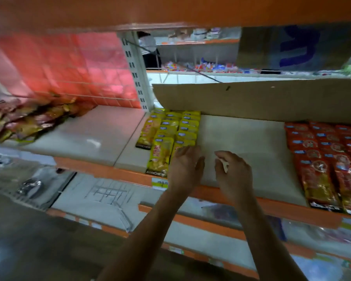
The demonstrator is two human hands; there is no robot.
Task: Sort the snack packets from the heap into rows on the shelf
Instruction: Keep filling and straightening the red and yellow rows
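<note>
We face a pale shelf (241, 138). Our left hand (185, 165), fingers straight, lies on the front of the yellow packets (170, 128), at their rightmost row near the shelf's front edge. Our right hand (233, 169) hovers just beside it over bare shelf, apart from the left, fingers loosely curled and seemingly holding nothing. The heap (24, 118) sits at the far left end, and the red packets (328, 155) stand in rows at the right end. To do this step well, we should press the front packet flat and line its lower end up with the neighbouring row.
</note>
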